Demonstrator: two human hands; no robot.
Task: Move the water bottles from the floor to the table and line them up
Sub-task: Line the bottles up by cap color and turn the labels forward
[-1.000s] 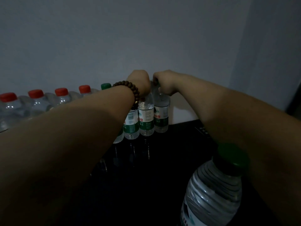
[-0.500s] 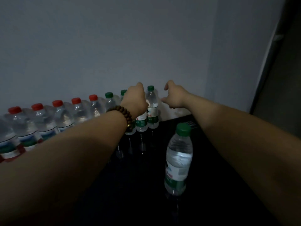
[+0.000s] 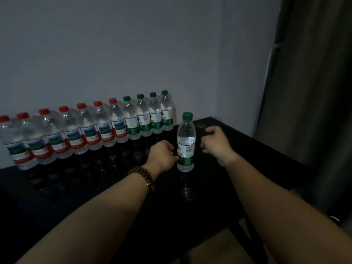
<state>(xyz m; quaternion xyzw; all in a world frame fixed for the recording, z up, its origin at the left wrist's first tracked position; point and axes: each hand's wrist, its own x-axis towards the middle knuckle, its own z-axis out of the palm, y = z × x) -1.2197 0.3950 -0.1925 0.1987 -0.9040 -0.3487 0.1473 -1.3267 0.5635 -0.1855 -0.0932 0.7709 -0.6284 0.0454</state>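
Observation:
A long row of water bottles stands on the black table (image 3: 219,183) against the wall: several red-capped bottles (image 3: 89,128) on the left, several green-capped bottles (image 3: 150,116) on the right. One more green-capped bottle (image 3: 186,141) stands upright alone in front of the row's right end. My left hand (image 3: 163,155), with a bead bracelet on the wrist, hovers loosely curled at this bottle's left side, fingertips right at its label. My right hand (image 3: 215,143) is loosely curled a short way to the bottle's right, holding nothing.
The grey wall rises right behind the row. A dark curtain (image 3: 314,92) hangs to the right of the table. The table's right edge and a leg (image 3: 247,239) show over a tan floor. A small dark panel (image 3: 202,125) lies flat at the far right corner.
Both hands have drawn back from the far end of the row toward me and now flank the lone green-capped bottle. The view has pulled back and tilted, showing more of the row.

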